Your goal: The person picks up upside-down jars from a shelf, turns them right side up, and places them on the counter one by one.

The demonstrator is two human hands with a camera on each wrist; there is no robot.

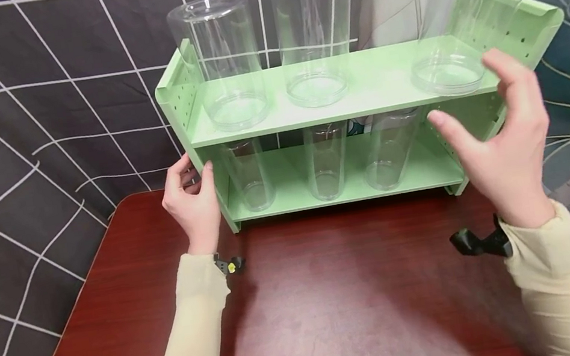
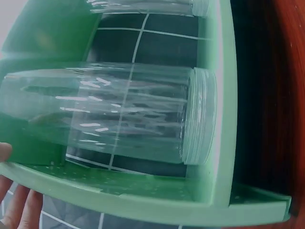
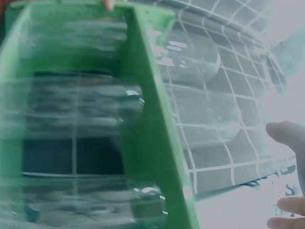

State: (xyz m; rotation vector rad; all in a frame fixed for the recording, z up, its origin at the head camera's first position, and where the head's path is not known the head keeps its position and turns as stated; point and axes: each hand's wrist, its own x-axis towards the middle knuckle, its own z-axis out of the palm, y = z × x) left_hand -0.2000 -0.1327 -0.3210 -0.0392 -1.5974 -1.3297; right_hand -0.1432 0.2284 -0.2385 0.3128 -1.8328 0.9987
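Apparently at the arranging stage: clear jars stand on both tiers of a green shelf (image 1: pixel 385 75), and the step in hand looks like settling the upper right jar (image 1: pixel 467 18). The shelf stands on a reddish-brown tabletop (image 1: pixel 345 297).

Left hand (image 1: pixel 192 203) clamped on the shelf's left side panel (image 1: pixel 179 114), thumb at the inner side of the front edge, fingers around the outside; probably a steadying hold. Right hand (image 1: pixel 516 133) beside the upper right jar, thumb and fingers spread well apart, nothing gripped. Contact with the glassy wall: cannot tell.

Upper tier: left jar (image 1: pixel 225 64), middle jar (image 1: pixel 317 39), then a wider gap to the right one, whose base lies close to the front edge. Lower tier: three narrower-looking jars (image 1: pixel 325 163) in a row.

Next move, as judged: any shift of the right jar calls for a wide, gentle span low on its body, with the shelf held firm.

Hard to make out: whether the right jar truly leans or the lens bends it. Right wrist view smeared, its fingers cut off at the border. Left fingers partly hidden behind the panel. Jar contents, if any, unreadable.
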